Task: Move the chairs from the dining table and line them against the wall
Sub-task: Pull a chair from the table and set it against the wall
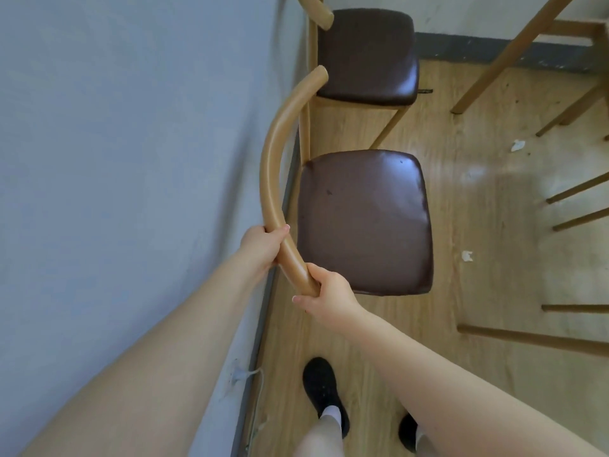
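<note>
Left hand (263, 245) and right hand (326, 290) both clamped on the curved backrest rail (273, 179) of the near chair (364, 222). Chair sits beside the wall (131, 159), second chair (365, 57) just beyond it, same line. Table legs (507, 57) at right.

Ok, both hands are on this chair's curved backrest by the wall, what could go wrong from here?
The left hand sits between the backrest and the wall, so pushing closer may pinch the knuckles. The backrest's far tip may knock the second chair. The white cable at the baseboard could snag a foot.
</note>
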